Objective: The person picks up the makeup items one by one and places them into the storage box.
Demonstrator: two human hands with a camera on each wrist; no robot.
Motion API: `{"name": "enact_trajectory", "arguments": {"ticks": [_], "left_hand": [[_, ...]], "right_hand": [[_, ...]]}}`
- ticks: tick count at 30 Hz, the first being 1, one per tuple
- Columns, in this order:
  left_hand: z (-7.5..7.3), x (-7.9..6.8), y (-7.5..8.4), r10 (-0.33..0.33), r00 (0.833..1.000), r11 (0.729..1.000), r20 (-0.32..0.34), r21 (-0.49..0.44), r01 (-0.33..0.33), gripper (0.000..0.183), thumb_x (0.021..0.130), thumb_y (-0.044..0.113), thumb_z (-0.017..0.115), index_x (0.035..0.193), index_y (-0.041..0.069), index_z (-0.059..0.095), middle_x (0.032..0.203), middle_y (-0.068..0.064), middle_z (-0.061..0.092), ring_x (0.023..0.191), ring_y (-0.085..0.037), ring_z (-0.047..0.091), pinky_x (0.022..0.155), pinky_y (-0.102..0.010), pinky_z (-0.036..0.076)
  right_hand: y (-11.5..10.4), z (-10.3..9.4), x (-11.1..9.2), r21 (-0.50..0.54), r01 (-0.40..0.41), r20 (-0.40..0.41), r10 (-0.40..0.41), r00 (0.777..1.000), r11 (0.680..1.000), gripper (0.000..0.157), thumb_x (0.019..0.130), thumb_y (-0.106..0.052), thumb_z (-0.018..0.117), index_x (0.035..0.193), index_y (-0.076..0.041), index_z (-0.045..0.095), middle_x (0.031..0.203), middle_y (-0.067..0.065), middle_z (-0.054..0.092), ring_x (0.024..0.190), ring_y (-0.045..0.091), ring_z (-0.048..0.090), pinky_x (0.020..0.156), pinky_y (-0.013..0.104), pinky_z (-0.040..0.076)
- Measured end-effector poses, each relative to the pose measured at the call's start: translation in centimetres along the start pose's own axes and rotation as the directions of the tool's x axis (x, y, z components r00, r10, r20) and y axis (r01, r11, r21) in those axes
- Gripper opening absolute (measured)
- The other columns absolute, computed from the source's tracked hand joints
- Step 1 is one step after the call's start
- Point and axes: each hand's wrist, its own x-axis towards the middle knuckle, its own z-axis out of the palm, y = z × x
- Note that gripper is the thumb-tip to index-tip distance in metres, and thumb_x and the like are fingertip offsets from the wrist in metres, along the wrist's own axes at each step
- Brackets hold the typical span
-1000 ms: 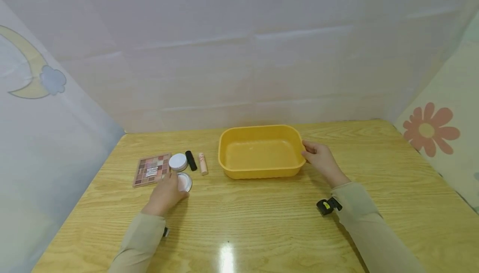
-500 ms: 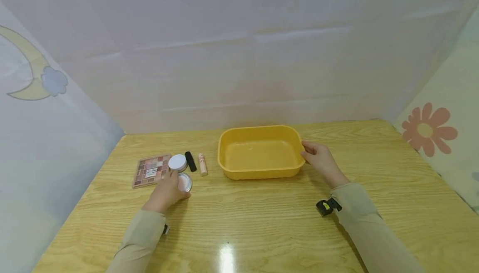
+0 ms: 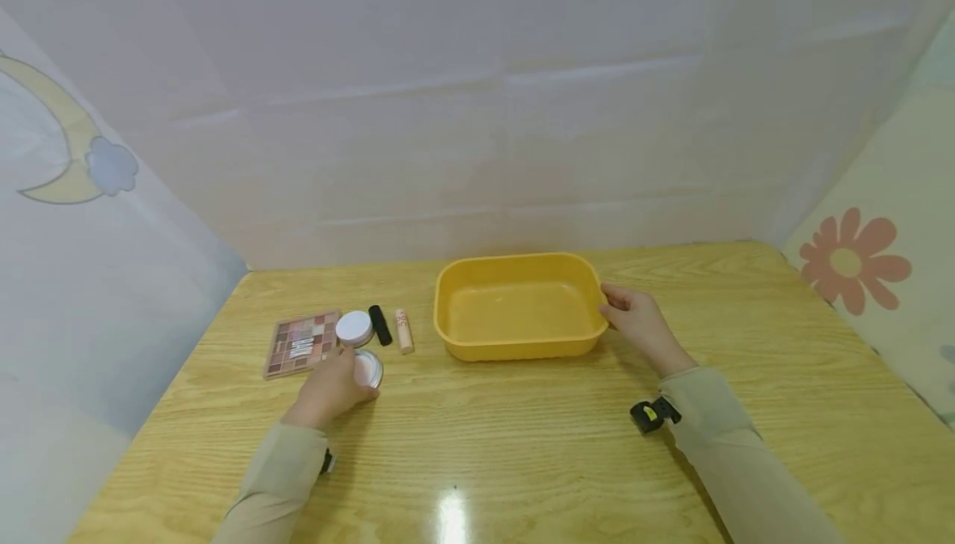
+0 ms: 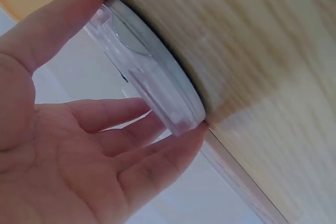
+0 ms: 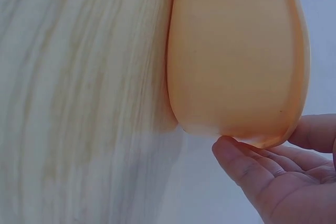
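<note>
My left hand (image 3: 328, 388) holds a round powder case (image 3: 369, 370) by its edges, thumb on one side and fingertips on the other. In the left wrist view, this powder case (image 4: 170, 80) has a clear upper part and a pale base, close against the wood. At the right, my right hand (image 3: 640, 324) grips the end of a yellow plastic basin (image 3: 522, 351). The right wrist view shows fingers and thumb pinching around the rim end of the basin (image 5: 236, 61). Nothing lies inside the basin.
Beyond my left hand lie an eyeshadow palette (image 3: 298, 345), a white round jar (image 3: 354, 327), a black lipstick tube (image 3: 380, 325) and a pale pink tube (image 3: 404, 332). A cloth-covered wall (image 3: 492, 154) rises behind the wooden table (image 3: 507, 444).
The head view has shifted very slightly. Both hands keep their places, the left on the powder case and the right at the basin's end.
</note>
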Motion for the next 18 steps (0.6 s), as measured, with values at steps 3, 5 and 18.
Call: {"name": "enact_trajectory", "arguments": {"ticks": [3,5,18], "left_hand": [[0.0,-0.2,0.0,-0.008,1.0,1.0,0.004,-0.016,0.008,0.076,0.08,0.02,0.085,0.13,-0.024,0.047,0.126,-0.037,0.054,0.107,-0.048,0.061,0.093,-0.057,0.052],[0.0,-0.4,0.1,-0.004,1.0,1.0,0.0,-0.025,0.004,0.074,0.08,0.021,0.085,0.128,-0.023,0.049,0.124,-0.036,0.055,0.105,-0.047,0.062,0.091,-0.057,0.052],[-0.1,-0.9,1.2,0.138,0.98,0.989,-0.144,-0.027,-0.144,0.088,0.075,0.022,0.088,0.142,-0.015,0.044,0.133,-0.04,0.052,0.115,-0.051,0.059,0.097,-0.061,0.048]], "right_hand": [[0.2,0.0,0.0,0.01,0.009,0.009,-0.01,1.0,1.0,0.053,0.106,-0.002,0.043,0.151,0.016,0.021,0.153,0.037,0.029,0.14,0.047,0.039,0.106,0.047,0.047],[0.3,0.0,0.1,0.013,0.008,0.01,-0.008,1.0,1.0,0.053,0.106,-0.002,0.043,0.151,0.015,0.021,0.153,0.037,0.03,0.139,0.047,0.039,0.105,0.046,0.047],[0.1,0.0,-0.1,-0.002,0.013,-0.002,-0.013,1.0,1.0,0.052,0.105,-0.001,0.043,0.151,0.016,0.022,0.153,0.038,0.029,0.141,0.047,0.037,0.104,0.044,0.048]]}}
